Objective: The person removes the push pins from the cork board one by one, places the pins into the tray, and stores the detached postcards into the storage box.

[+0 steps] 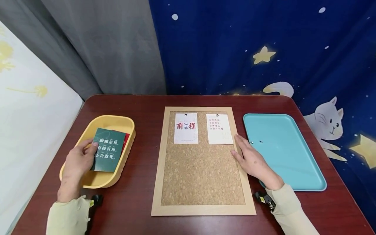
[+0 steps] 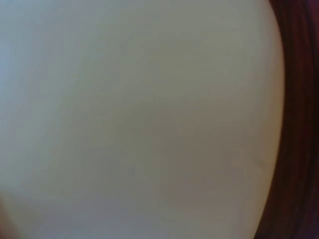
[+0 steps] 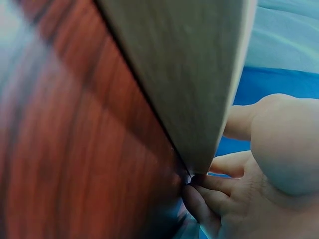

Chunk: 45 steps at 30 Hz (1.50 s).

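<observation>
My left hand [image 1: 79, 160] pinches a dark green card [image 1: 108, 150] with white Chinese characters, thumb on its face, over the yellow basket [image 1: 132, 125]. Part of a red card [image 1: 127, 138] shows behind the green one. My right hand [image 1: 252, 160] rests on the right side of a wood-framed cork board [image 1: 202, 176], its fingers fairly straight against the frame's edge. Near the board's top, two white cards, one with large red and blue characters [image 1: 186, 132] and one with small red text [image 1: 220, 133], are each fixed by a dark pin. The left wrist view shows only a blurred pale surface.
Right of the board lies a turquoise tray [image 1: 290, 156], with two small shiny pins [image 1: 260, 141] near its left side. All of this stands on a dark red-brown table [image 1: 138, 195]. Grey and blue curtains [image 1: 205, 49] hang behind the table, and a white sheet [image 1: 26, 114] is at the left.
</observation>
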Motion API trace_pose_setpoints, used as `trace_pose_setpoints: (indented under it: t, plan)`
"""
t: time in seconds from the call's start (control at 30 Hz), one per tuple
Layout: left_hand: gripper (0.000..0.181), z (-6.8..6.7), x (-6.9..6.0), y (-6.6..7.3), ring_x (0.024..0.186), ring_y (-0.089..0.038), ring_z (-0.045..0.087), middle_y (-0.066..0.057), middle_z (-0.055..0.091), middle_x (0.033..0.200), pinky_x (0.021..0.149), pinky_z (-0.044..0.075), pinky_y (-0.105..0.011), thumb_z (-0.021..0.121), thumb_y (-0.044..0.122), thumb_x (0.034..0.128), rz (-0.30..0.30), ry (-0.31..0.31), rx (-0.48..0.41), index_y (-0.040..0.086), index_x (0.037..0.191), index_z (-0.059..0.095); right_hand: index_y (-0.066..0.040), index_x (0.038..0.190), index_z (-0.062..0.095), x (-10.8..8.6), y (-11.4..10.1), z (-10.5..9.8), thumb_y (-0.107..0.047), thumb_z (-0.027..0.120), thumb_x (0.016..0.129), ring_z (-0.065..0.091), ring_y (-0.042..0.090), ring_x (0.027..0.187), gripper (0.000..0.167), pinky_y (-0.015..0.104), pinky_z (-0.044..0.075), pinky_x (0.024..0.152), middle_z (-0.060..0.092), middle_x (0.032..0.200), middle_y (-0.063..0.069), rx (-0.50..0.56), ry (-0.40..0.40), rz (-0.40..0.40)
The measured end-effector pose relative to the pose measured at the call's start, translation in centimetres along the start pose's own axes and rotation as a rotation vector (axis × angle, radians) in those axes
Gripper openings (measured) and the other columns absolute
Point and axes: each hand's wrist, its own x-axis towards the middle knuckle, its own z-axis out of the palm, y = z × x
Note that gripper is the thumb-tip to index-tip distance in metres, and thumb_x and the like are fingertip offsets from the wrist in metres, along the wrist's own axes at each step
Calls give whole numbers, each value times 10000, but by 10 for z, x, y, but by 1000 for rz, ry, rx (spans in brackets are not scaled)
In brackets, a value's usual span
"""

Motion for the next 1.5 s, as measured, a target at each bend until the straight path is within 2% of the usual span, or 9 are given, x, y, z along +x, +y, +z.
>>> trace_pose_setpoints:
  t: [0.23,0.4,0.53,0.63,0.83,1.0,1.17,1.27,1.5]
  plan:
    - [566,1,3,-3,762,-62,576,-324,696,1237,608,434,-202,434,387,1109,17,-25,54,-5,1513,490,44,1623,248,0,0,0,-248,527,1099,354,494,1512,661,649,396,1153,276,1683,271,-11,4,-3]
    - [563,2,3,-3,767,-84,580,-334,686,1228,596,436,-189,470,387,1099,7,-10,59,-31,1472,522,44,1623,249,0,0,0,-242,528,1099,352,494,1513,659,648,392,1157,278,1681,275,-14,9,-3]
    - [569,2,3,-2,795,-189,573,-283,664,1097,619,422,-235,514,407,1080,5,9,69,-37,1434,547,47,1622,249,0,0,0,-246,527,1099,350,493,1515,661,648,387,1162,278,1681,276,-13,12,-7]
    - [590,2,2,-1,878,-277,559,-235,611,1072,666,401,-275,582,405,1049,-3,5,77,-44,1429,540,48,1622,246,1,0,0,-256,521,1102,348,497,1514,662,650,386,1161,274,1681,278,-12,8,-9]
    - [645,0,-1,0,1049,-435,550,-339,553,1238,758,414,-357,661,385,1010,10,-51,102,-60,1445,490,44,1625,241,1,0,-1,-263,515,1104,346,503,1512,664,653,382,1162,267,1684,276,-9,2,-3]
    - [640,1,-2,1,1107,-466,568,-377,561,1304,761,427,-350,688,347,997,22,-69,122,-61,1450,491,33,1630,236,0,0,-1,-272,512,1106,351,504,1508,666,655,389,1154,261,1688,271,-10,-4,0]
    - [690,2,-3,2,1174,-481,583,-375,562,1382,768,443,-332,687,331,997,7,-78,130,-86,1493,448,35,1629,236,0,1,0,-266,517,1104,354,504,1506,667,654,391,1153,262,1686,273,-10,-3,1]
    - [681,3,-5,3,1169,-478,599,-368,572,1387,757,441,-322,688,330,995,11,-68,135,-86,1484,463,33,1630,235,0,1,-1,-266,517,1104,351,503,1508,668,654,389,1154,260,1688,270,-10,-4,2]
    - [596,5,-9,3,1101,-446,645,-333,642,1319,744,434,-325,698,325,986,64,-27,140,-70,1411,562,33,1630,236,1,1,0,-269,515,1105,336,501,1518,667,657,374,1166,261,1687,273,-5,-3,-1]
